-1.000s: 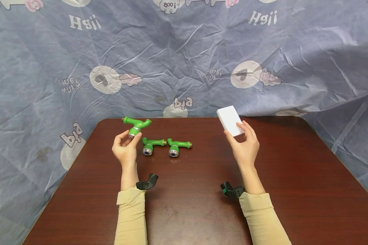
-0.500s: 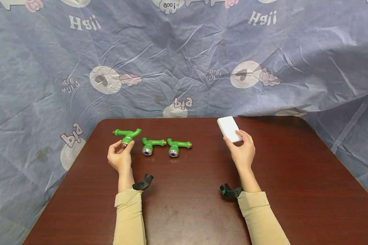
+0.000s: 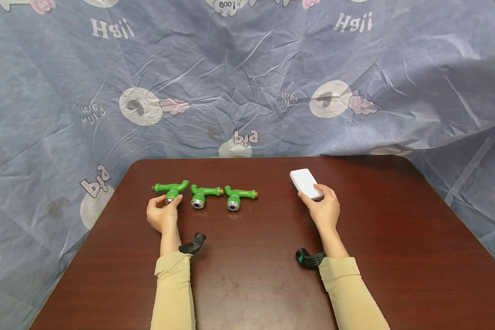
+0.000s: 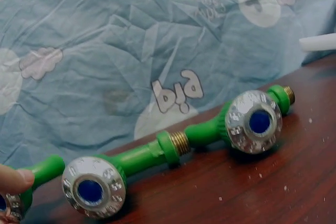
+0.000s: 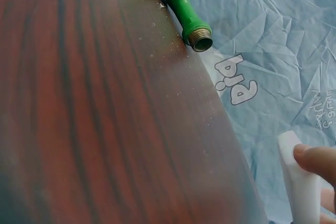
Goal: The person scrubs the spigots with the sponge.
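In the head view my left hand (image 3: 163, 217) pinches the knob of a green tap (image 3: 170, 187) between thumb and fingers, low at the table's left side. That tap's brass thread points left and its curved spout right. Two similar green taps lie just to the right: a middle tap (image 3: 208, 191) and a right-hand tap (image 3: 242, 194), both with threads pointing right and chrome knobs with blue centres facing me. Over the table's right half, my right hand (image 3: 327, 211) grips a plain white rectangular block (image 3: 304, 182) by its near end, tilted up. The left wrist view shows only a thumb (image 4: 14, 179) on the held tap.
The dark brown wooden table (image 3: 247, 275) ends at a back edge against a hanging grey-blue printed cloth (image 3: 247, 82). Black bracket mounts sit at both wrists, the left mount (image 3: 192, 244) and the right mount (image 3: 309, 258).
My left hand has lowered the tap and shifted it left, bringing it into line with the other two. My right hand has come down toward the table with the white block.
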A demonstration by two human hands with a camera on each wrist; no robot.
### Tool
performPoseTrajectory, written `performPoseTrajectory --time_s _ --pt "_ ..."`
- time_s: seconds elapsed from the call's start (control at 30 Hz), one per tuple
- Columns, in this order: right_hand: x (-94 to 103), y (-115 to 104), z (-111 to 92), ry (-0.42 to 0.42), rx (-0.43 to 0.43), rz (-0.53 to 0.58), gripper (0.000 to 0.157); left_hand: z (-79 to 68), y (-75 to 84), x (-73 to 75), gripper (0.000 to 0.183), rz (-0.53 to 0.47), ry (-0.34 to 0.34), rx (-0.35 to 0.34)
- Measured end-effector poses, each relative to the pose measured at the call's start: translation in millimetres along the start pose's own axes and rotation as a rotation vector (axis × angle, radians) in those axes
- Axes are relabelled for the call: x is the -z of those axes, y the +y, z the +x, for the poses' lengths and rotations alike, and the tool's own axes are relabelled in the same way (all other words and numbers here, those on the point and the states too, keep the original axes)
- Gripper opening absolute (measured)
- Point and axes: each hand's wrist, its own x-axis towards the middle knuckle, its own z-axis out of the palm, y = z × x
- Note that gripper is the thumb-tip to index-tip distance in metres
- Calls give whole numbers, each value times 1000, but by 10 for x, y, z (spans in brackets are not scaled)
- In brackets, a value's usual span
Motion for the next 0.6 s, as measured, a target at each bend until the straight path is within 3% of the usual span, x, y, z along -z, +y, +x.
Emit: performPoseTrajectory --time_s 0.17,0.43,0.6 --pt "-9 57 -4 -69 -32 -42 57 -12 -42 -3 41 91 -12 -10" --pt "-37 78 -15 -191 -79 -124 63 -19 -56 5 40 248 19 -117" --pt "-61 68 -21 -219 -84 -161 70 -20 -65 21 41 291 19 -120"
